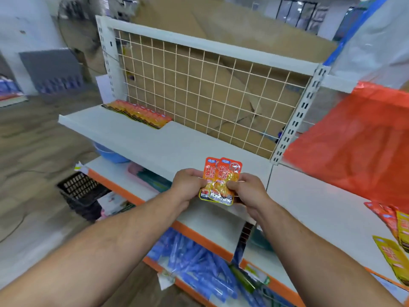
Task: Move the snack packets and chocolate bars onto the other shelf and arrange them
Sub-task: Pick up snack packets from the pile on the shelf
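both hands [188, 185] holding 2 snack packets [221, 181]

Near the middle of the frame, the front snack packet [224, 182] carries the only clearly readable word: "KONCHEW", in white capitals on a dark band along its bottom edge. The rear snack packet [207, 173], overlapped on its right side, shows the same band, but only the opening letters "KO" can be made out. Both have large red Chinese characters on orange and a small blue tab with white marks at the top, too blurred to read. The print cannot be read on the row of orange packets [138, 114] on the upper shelf [132, 138], upper left, or on the yellow packets [392, 255] at the lower right edge.
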Demonstrator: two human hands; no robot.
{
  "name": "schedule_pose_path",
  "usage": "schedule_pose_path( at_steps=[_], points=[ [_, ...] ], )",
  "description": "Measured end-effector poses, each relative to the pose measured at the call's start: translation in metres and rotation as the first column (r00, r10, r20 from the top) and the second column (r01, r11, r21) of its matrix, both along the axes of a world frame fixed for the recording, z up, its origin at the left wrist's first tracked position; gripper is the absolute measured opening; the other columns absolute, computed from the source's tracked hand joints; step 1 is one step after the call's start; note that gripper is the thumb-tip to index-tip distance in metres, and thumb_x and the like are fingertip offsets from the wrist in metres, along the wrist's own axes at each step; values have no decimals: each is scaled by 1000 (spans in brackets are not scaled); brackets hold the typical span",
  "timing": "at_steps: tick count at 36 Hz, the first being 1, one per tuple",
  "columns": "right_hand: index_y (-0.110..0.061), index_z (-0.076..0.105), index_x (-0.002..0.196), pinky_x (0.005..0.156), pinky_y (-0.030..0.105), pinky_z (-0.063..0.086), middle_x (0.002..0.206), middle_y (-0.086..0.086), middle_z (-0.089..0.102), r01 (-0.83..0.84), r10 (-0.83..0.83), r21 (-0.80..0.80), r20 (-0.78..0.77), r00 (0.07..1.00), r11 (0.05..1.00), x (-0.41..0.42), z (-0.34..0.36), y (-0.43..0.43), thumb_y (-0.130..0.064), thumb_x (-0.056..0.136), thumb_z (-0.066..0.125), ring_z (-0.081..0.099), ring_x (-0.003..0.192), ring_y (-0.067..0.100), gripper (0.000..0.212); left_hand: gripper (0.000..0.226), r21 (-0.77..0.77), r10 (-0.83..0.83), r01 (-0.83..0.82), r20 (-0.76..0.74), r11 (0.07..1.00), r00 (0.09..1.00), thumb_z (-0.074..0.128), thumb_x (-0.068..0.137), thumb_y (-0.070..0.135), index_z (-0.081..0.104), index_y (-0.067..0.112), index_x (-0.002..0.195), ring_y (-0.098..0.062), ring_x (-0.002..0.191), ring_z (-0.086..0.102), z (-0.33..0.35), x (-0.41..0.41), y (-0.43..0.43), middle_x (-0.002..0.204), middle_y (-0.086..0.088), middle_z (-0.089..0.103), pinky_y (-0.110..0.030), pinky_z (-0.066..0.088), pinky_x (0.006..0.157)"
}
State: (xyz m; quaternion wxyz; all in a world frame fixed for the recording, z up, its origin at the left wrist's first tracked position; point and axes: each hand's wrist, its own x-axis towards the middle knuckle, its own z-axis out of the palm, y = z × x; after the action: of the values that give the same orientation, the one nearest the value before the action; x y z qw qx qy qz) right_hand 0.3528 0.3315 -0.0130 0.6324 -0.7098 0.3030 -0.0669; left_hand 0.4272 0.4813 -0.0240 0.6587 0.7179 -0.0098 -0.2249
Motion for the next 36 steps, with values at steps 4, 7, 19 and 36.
schedule_pose_path(
  at_steps=[4,7,19,36],
  points=[
    [-7,66,99,69,42,61,96,14,74,-59,59,-1,-1,998,998,39,-5,13,-2,90,67,74,83,29,11,18,-5,68,-68,6,998,998,66,81,-10,68,4,91,-19,64,65,-1,28,18,78,-9,68,-24,49,54],
    [-8,68,98,72,43,61,97,14,75,-107,107,2,11,994,994,71,-7,18,-2,89,67,74,83,29,11,16,10,105,-105,16,994,994,66,82,-8,68,6,89,-20,66,66,-4,57,26,82,-11,70,-27,51,58],
    [-6,67,98,74,45,61,100,19,74,-206,205,18,35,978,978,215,-7,9,-3,88,68,73,85,32,10,15,80,179,-183,55,980,982,67,82,-6,69,7,89,-27,76,72,8,186,27,88,-14,73,-36,60,70],
    [-8,65,92,80,49,59,102,19,73,-162,163,32,-22,986,986,329,-30,6,-4,91,67,69,79,29,5,15,217,108,-127,99,968,989,72,79,-1,66,13,78,-16,56,56,-12,316,28,69,0,63,-22,40,53]
  ],
)
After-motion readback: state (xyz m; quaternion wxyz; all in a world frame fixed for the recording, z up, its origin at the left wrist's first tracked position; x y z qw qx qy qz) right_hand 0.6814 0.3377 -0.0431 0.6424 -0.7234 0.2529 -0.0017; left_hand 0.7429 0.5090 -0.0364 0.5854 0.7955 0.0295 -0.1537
